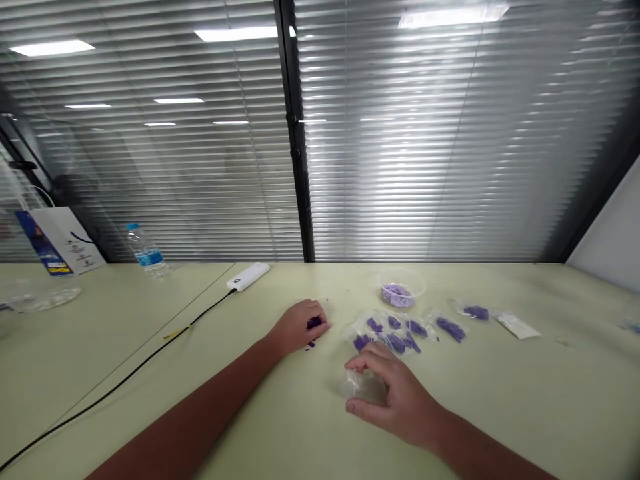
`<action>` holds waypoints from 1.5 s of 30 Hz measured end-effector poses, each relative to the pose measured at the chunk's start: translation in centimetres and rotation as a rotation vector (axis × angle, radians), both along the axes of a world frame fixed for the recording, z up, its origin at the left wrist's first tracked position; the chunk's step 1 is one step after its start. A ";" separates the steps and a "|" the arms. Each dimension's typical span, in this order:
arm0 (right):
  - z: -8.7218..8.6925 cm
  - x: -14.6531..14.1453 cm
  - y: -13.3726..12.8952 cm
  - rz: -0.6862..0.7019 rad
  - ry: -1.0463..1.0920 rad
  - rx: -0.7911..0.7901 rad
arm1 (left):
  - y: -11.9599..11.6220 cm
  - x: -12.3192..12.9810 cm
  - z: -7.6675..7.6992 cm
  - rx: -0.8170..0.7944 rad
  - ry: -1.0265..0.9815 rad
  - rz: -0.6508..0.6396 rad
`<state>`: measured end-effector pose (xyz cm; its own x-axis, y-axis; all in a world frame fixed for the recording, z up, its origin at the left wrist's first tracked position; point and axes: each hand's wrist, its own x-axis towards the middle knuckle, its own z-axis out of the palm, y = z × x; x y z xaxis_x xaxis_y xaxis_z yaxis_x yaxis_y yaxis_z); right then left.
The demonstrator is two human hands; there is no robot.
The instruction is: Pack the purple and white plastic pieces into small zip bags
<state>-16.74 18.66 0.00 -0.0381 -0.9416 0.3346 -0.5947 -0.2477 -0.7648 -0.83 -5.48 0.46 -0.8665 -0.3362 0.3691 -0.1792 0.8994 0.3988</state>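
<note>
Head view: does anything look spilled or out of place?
Yes: small dark purple pieces lie loose on the pale yellow-green tabletop beside the left hand, possibly spilled; other purple pieces sit in clear plastic bags.

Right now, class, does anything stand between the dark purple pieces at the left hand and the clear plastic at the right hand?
Only the left hand, curled over the dark purple pieces. From there to the clear plastic at the right hand, nothing visible stands between; the bagged purple pieces lie beyond that hand.

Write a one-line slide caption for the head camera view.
Left hand at dark purple pieces, right hand holding clear plastic, near small bags of purple pieces.
</note>
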 end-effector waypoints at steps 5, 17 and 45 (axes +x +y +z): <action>-0.1 -0.3 0.0 -0.004 -0.002 0.012 | -1.1 0.9 0.2 0.570 0.215 0.160; -0.1 0.0 0.1 0.009 -0.018 0.017 | -0.2 -0.2 0.1 1.025 0.283 0.130; -0.1 0.3 0.2 0.005 -0.005 0.049 | 0.0 1.4 1.8 -0.199 -0.241 -0.020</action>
